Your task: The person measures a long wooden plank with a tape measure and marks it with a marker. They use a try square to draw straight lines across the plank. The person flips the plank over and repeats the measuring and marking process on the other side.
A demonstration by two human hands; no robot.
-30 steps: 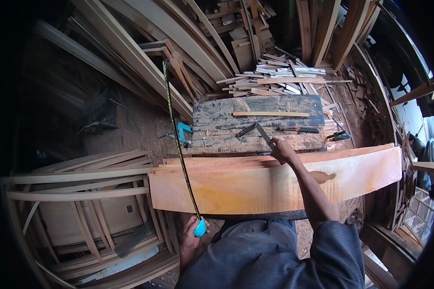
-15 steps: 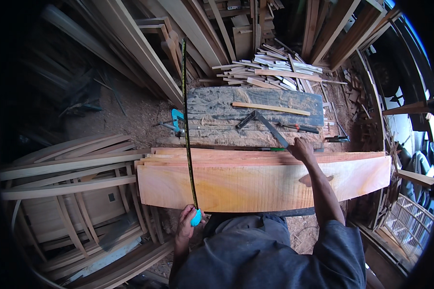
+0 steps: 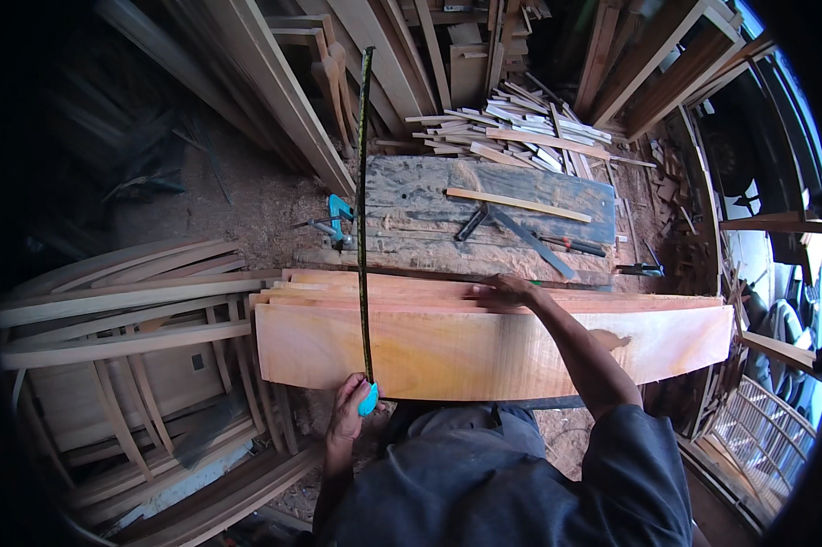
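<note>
My left hand [image 3: 345, 412] is closed round a turquoise tape measure [image 3: 368, 399] at the near edge of a curved wooden board [image 3: 484, 356]. Its long dark-and-yellow blade [image 3: 363, 219] stands extended across the board and past the workbench. Over the board's far edge, where more reddish boards [image 3: 411, 296] lie stacked behind, reaches my right hand [image 3: 509, 290]. It is empty, its fingers stretched leftward and slightly blurred. On the bench beyond lies a try square [image 3: 531, 244], apart from both hands.
The dusty workbench [image 3: 402, 182] carries a thin wood strip [image 3: 520, 204] and a tool with red-and-black handles [image 3: 575, 244]. A turquoise clamp [image 3: 340, 219] sits at its left end. Curved wooden frames [image 3: 128, 351] stack at left; offcuts [image 3: 529, 128] pile up behind the bench.
My right hand has let go of the try square, which now rests on the bench, and has moved left over the boards. My left hand still holds the tape measure.
</note>
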